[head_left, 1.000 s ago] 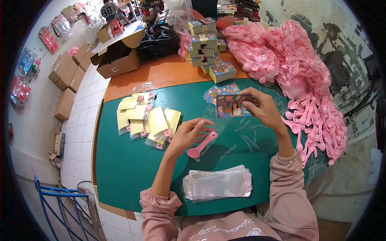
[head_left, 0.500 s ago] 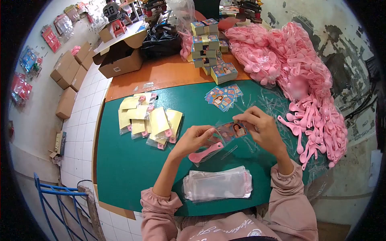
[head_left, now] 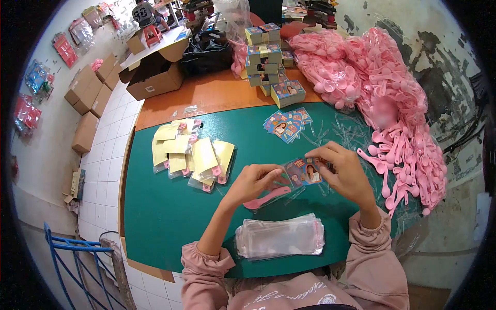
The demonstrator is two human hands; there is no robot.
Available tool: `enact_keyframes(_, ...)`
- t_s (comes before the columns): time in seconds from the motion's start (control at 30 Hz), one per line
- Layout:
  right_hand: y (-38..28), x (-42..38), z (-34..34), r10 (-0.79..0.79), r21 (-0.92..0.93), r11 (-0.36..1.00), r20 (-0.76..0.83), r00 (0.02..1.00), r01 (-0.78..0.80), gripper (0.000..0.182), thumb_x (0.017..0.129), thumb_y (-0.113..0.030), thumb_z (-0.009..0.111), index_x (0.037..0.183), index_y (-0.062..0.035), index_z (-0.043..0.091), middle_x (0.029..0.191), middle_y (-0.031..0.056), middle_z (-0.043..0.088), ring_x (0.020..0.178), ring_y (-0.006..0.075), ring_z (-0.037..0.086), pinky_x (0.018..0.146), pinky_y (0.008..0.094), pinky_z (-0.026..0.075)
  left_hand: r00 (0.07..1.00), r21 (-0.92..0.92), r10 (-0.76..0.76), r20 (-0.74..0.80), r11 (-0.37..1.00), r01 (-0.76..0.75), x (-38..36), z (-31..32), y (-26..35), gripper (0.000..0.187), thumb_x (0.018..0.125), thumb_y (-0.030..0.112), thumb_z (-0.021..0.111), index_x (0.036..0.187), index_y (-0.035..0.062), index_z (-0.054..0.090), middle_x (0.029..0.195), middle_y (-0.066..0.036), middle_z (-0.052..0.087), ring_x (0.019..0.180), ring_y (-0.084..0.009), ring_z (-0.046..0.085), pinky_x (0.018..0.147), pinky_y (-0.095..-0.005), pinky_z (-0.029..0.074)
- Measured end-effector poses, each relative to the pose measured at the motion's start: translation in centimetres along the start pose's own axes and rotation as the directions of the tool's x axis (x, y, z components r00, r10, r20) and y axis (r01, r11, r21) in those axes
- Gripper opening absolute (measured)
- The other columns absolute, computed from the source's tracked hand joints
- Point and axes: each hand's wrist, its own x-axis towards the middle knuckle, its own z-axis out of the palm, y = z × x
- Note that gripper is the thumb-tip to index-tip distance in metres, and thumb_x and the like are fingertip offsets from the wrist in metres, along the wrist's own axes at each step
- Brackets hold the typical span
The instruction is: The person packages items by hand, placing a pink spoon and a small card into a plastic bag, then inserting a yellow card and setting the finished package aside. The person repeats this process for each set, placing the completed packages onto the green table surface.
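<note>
My left hand (head_left: 254, 182) pinches the edge of a clear plastic bag (head_left: 281, 181), thumb against fingers. A pink spoon (head_left: 267, 198) shows just below that hand, seemingly inside the bag; the clear film makes this hard to tell. My right hand (head_left: 337, 168) is closed on a printed picture card (head_left: 312, 170), held at the bag's right end. Part of the card appears to lie within the film. Nearer my body lies a stack of clear plastic bags (head_left: 279, 236). Beyond my hands, several loose cards (head_left: 285, 125) are spread on the green table top (head_left: 155, 222).
To the left lie several filled packs (head_left: 205, 155) with yellow backs. Bundled card stacks (head_left: 263, 62) stand at the back. A large heap of pink spoons (head_left: 392, 98) covers the right side, beside plastic scraps (head_left: 346, 134). An open carton (head_left: 155, 80) stands back left; a person (head_left: 146, 14) sits farther away.
The card has shifted slightly right and down and turned more face-up, showing more of its print. My right hand has moved a little right, and my left hand slightly right.
</note>
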Motion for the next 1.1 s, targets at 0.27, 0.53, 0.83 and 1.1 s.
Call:
enact_keyframes(0.27, 0.2, 0.0, 0.1, -0.013, 0.052, 0.999, 0.112, 0.994, 0.008, 0.022, 0.074, -0.001, 0.056, 0.095, -0.0057, 0.060, 0.080, 0.0122, 0.055, 0.071, 0.0268, 0.057, 0.064, 0.0338, 0.045, 0.999, 0.018, 0.031, -0.029, 0.999, -0.030, 0.0, 0.5, 0.2, 0.032, 0.092, 0.022, 0.046, 0.104, -0.0054, 0.057, 0.082, -0.008, 0.063, 0.077, -0.0098, 0.058, 0.064, -0.0238, 0.049)
enact_keyframes(0.53, 1.8, 0.4, 2.5, 0.032, 0.263, 0.959, 0.279, 0.960, -0.108, 0.020, 0.069, -0.012, 0.066, 0.087, -0.0028, 0.062, 0.079, 0.0120, 0.060, 0.071, 0.0236, 0.059, 0.065, 0.0310, 0.046, 0.982, 0.076, 0.186, -0.011, 0.980, -0.185, -0.1, 1.6, 0.1, 0.044, 0.086, 0.025, 0.055, 0.124, 0.0054, 0.045, 0.066, -0.017, 0.058, 0.054, -0.0119, 0.048, 0.055, -0.0314, 0.043)
enact_keyframes(0.83, 6.8, -0.9, 3.5, 0.217, 0.273, 0.912, 0.313, 0.925, -0.306, 0.017, 0.069, -0.015, 0.070, 0.080, -0.0038, 0.064, 0.072, 0.0041, 0.058, 0.065, 0.0127, 0.052, 0.059, 0.0246, 0.040, 0.995, -0.098, 0.015, 0.096, 0.995, -0.005, -2.1, -0.4, -2.0, 0.062, 0.082, 0.008, 0.058, 0.135, 0.0076, 0.025, 0.090, -0.013, 0.063, 0.082, -0.0162, 0.060, 0.071, -0.0267, 0.047)
enact_keyframes(1.1, 5.9, -1.4, 3.5, 0.330, 0.598, 0.566, 0.467, 0.820, -0.568, 0.018, 0.076, -0.008, 0.065, 0.066, -0.0025, 0.050, 0.077, 0.0049, 0.061, 0.062, 0.0083, 0.054, 0.052, 0.0209, 0.042, 0.980, -0.304, -0.068, -0.188, 0.953, 0.008, -3.1, 0.8, -3.1, 0.061, 0.079, 0.003, 0.061, 0.131, 0.0072, 0.030, 0.094, -0.014, 0.062, 0.086, -0.0144, 0.059, 0.077, -0.0257, 0.046)
